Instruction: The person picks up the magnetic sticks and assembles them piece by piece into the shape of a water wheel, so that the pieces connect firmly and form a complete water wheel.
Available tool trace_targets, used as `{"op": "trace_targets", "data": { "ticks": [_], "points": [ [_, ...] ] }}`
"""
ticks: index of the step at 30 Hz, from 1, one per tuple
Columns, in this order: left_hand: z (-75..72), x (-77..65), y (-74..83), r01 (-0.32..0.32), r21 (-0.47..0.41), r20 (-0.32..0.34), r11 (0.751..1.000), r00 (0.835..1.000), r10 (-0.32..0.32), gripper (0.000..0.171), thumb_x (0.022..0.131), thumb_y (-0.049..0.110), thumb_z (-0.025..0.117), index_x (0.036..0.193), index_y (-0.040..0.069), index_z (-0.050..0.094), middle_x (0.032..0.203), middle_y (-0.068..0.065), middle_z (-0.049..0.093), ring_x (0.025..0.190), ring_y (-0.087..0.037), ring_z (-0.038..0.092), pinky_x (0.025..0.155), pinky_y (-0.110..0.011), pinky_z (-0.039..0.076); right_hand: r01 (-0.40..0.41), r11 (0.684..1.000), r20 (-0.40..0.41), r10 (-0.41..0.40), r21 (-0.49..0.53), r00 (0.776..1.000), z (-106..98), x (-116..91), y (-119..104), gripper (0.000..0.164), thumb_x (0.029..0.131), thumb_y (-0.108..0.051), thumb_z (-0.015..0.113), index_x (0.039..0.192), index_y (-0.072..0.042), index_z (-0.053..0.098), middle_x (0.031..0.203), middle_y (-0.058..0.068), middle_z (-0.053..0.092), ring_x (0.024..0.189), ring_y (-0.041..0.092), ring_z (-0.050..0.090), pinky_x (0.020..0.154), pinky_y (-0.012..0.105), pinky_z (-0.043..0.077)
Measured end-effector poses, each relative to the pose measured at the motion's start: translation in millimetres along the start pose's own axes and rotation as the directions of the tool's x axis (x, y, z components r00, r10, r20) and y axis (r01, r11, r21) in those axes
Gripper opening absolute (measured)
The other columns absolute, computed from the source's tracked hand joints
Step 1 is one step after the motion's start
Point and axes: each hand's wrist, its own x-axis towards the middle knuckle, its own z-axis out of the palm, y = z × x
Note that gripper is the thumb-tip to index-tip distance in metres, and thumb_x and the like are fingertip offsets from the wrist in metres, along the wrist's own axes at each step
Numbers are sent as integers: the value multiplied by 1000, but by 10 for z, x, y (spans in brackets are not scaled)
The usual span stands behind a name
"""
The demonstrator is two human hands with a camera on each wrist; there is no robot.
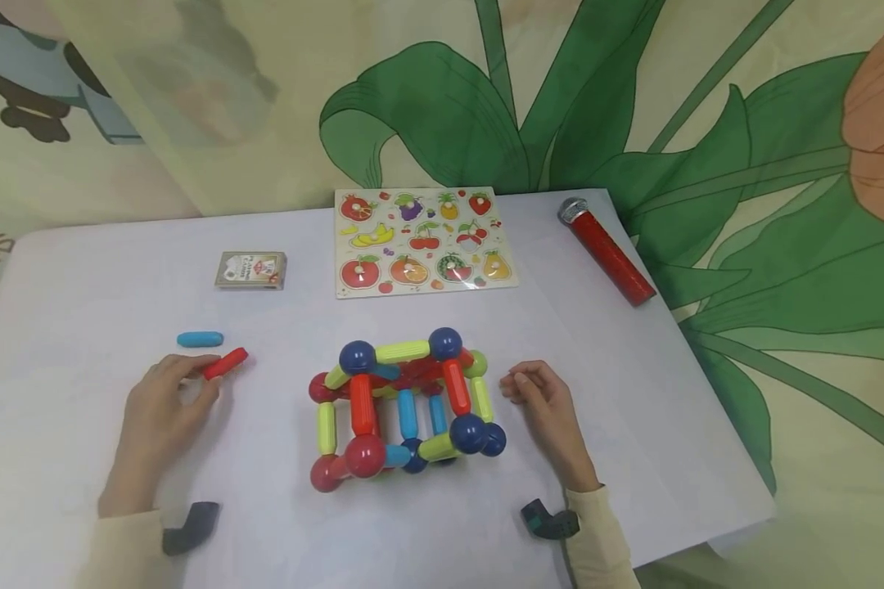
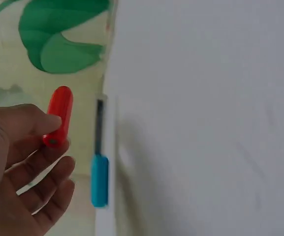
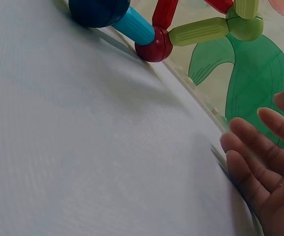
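Observation:
Between thumb and fingers my left hand point(image 1: 164, 417) pinches a red rod point(image 1: 225, 363), which the left wrist view shows raised off the table. A blue rod point(image 1: 200, 339) lies on the table just beyond that hand. In the middle stands a box-like frame built of colored rods and balls, with a dark blue ball point(image 1: 445, 343), a red ball point(image 1: 365, 456) and a yellow-green rod point(image 1: 402, 352) among its parts. My right hand point(image 1: 552, 417) is beside the frame's right side, apart from it, its fingers loosely bent and holding nothing.
A fruit picture board point(image 1: 427, 242) lies at the table's back edge. Left of it is a playing-card box point(image 1: 250, 270); a red tube with a silver end point(image 1: 607, 252) lies at the back right. Behind the white table point(image 1: 88, 294) hangs a leaf-patterned backdrop point(image 1: 442, 106).

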Motion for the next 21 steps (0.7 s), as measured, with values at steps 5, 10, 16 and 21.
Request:
{"op": "trace_targets", "data": {
  "ticks": [5, 10, 16, 21],
  "points": [
    [-71, -94, 595, -121, -259, -161, 958, 984, 80, 39, 76, -9, 73, 113, 1, 67, 106, 13, 62, 96, 4, 51, 82, -9, 37, 1, 1000, 4, -1, -2, 1000, 3, 5, 6, 20, 100, -9, 49, 110, 8, 55, 102, 23, 65, 90, 29, 65, 78, 27, 54],
    [-147, -215, 1368, -272, -370, -140, 889, 962, 236, 44, 72, -9, 75, 113, 4, 67, 104, 0, 65, 98, -3, 54, 87, -10, 40, 1, 1000, 0, -1, -2, 1000, -8, 12, 6, 20, 100, -9, 49, 110, 8, 55, 102, 23, 65, 89, 28, 66, 78, 26, 54],
    [-76, -390, 1905, -383, -350, 21, 855, 909, 416, 34, 81, 15, 77, 114, 14, 69, 105, 6, 63, 101, -7, 50, 81, -10, 43, -3, 1000, 9, 3, 7, 1000, -6, 15, 9, 19, 100, -8, 49, 109, 7, 55, 102, 24, 65, 88, 27, 66, 78, 28, 54],
    [0, -427, 1989, -447, -233, 70, 864, 878, 474, 38, 93, 47, 56, 109, 17, 72, 103, 9, 64, 100, -8, 49, 80, -26, 43, 0, 1000, 8, 0, -1, 1000, -12, 12, 9, 19, 100, -8, 49, 109, 7, 56, 102, 23, 65, 89, 29, 66, 78, 28, 54]
  ]
}}
